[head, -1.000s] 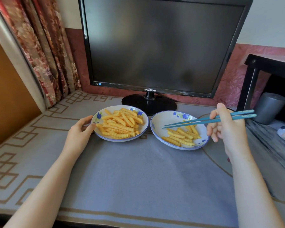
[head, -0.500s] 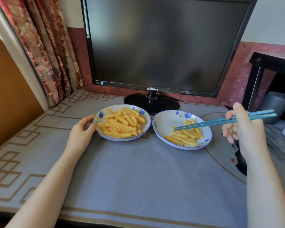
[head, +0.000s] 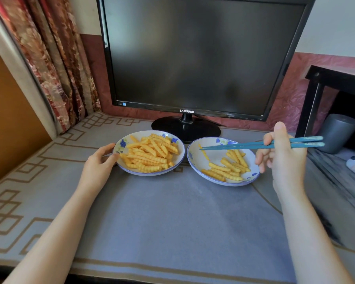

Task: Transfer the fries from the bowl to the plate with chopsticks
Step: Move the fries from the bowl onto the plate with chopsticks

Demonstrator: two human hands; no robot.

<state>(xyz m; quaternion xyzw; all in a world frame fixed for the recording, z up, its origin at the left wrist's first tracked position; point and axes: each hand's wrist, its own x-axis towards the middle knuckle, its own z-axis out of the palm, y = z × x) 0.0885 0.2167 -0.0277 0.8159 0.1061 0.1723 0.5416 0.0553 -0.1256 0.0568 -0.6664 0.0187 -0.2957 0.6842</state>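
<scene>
"SAMSUNG" in white on the monitor [head: 195,56] lower bezel, small bezel markings perhaps icons, unreadable

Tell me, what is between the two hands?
In the head view, the bowl of fries and the plate sit side by side between the left hand and the right hand, which holds chopsticks.

The right hand [head: 283,160] swings the chopsticks [head: 244,145] leftward; a blurred fry [head: 204,154] now shows at their tips, well left of the fingers [head: 260,158].
</scene>
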